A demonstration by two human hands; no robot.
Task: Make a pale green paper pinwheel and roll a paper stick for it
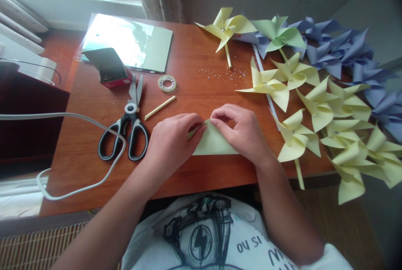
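The only writing showing is on the person's white shirt (204,236), where "is no" is reading upside down beside a black drawing with a lightning bolt; the rest of the lettering is cut off. The red box (110,74) is showing no legible label.

The left hand (171,142) is pressing down on the left part of a pale yellow folded paper (213,142), its fingers (196,125) curled close together and pinching the paper's upper edge. The right hand (241,129) is resting on the paper's right part, its fingers (220,118) bent in narrowly and gripping the tip of the fold. The two sets of fingertips are almost meeting at the paper's top point. The paper is lying flat on the wooden counter (194,178), near its front edge, directly before the person.

Black-handled scissors (128,125) are lying left of the left hand, with a yellow stick (160,107) and a tape roll (167,83) just beyond. Yellow pinwheels (317,106) are crowding the counter's right side, with blue pinwheels (348,50) behind them.
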